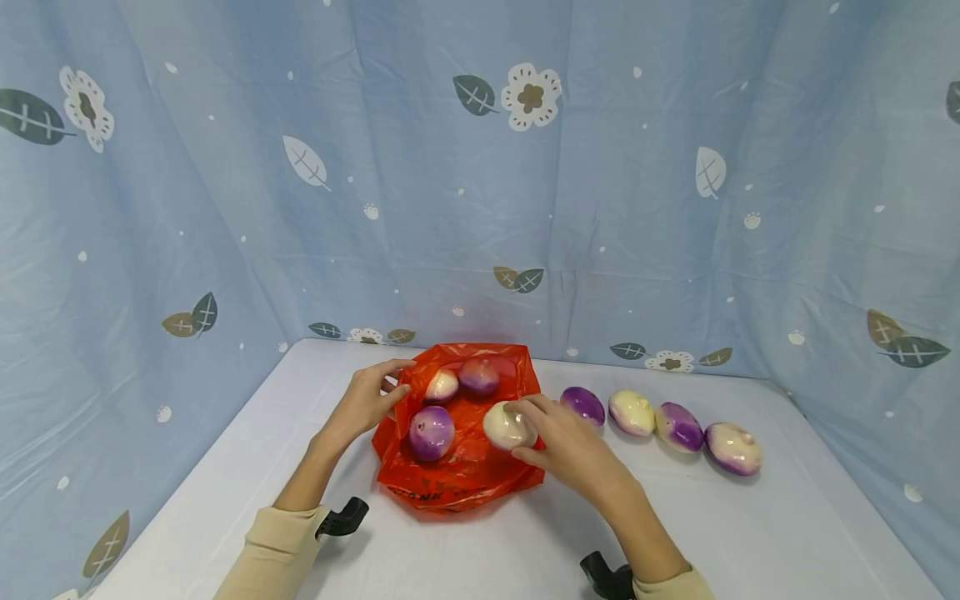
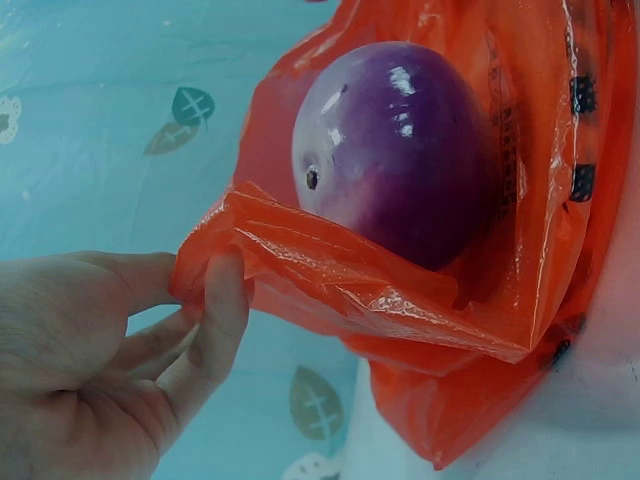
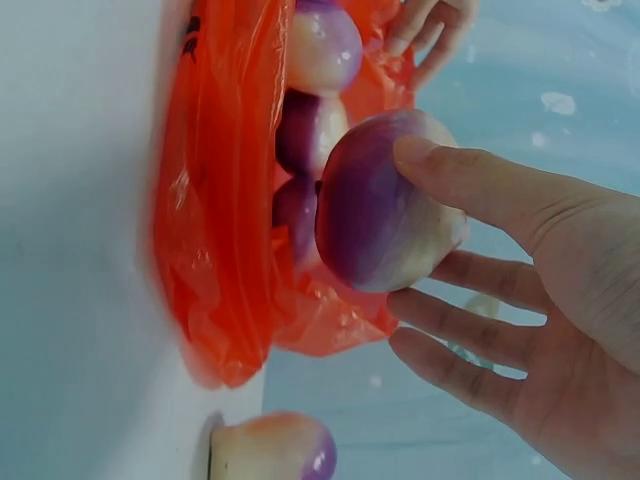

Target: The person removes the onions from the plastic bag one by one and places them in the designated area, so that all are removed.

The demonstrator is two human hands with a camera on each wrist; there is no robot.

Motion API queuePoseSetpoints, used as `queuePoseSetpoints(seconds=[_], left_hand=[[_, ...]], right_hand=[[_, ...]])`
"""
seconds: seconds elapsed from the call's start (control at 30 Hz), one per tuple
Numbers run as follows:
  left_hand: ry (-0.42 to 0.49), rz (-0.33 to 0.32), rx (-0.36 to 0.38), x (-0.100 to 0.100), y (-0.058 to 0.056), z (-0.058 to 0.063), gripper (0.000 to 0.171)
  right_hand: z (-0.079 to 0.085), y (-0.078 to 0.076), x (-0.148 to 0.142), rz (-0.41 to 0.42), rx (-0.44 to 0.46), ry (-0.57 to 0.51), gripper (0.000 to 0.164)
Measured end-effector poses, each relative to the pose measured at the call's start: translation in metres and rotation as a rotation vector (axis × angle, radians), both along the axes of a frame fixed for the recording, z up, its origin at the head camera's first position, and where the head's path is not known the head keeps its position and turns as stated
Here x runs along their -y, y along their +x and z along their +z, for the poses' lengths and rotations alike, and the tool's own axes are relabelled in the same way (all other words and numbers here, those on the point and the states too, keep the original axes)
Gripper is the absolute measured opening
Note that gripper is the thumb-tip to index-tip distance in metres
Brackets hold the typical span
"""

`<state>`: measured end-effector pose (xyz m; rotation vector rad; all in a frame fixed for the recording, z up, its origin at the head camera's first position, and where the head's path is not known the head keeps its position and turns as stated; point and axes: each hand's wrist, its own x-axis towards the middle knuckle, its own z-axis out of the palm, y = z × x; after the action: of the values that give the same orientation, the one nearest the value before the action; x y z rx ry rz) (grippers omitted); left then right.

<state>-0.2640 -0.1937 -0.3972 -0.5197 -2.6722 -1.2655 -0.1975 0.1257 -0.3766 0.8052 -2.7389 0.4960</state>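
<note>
A red plastic bag (image 1: pixel 465 492) lies on the table with its mouth spread. My left hand (image 1: pixel 372 397) pinches the bag's left edge between thumb and fingers, as the left wrist view shows closely. My right hand (image 1: pixel 567 439) grips a white and purple turnip (image 1: pixel 506 427) over the right side of the bag's mouth. The same held turnip (image 3: pixel 375 205) sits between thumb and fingertips in the right wrist view. Inside the bag are a purple turnip (image 1: pixel 431 433), a paler turnip (image 1: pixel 442 387) and a darker turnip (image 1: pixel 478 377) at the back.
To the right of the bag, several more turnips (image 1: pixel 632 413) lie in a slanting row on the white table (image 1: pixel 720 533). A blue curtain (image 1: pixel 420 217) with leaf and flower prints hangs behind the table and along its sides.
</note>
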Motion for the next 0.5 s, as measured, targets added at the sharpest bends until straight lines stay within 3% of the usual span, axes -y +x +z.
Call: queuePoseSetpoints(seconds=[0.27, 0.5], left_hand=[[-0.011, 0.013, -0.004, 0.000, -0.001, -0.001, 0.041], [-0.010, 0.009, -0.006, -0.001, -0.001, -0.001, 0.041]], right_hand=[[-0.002, 0.006, -0.020, 0.005, -0.052, -0.003, 0.058], [-0.006, 0.008, -0.035, -0.009, -0.040, -0.009, 0.058]])
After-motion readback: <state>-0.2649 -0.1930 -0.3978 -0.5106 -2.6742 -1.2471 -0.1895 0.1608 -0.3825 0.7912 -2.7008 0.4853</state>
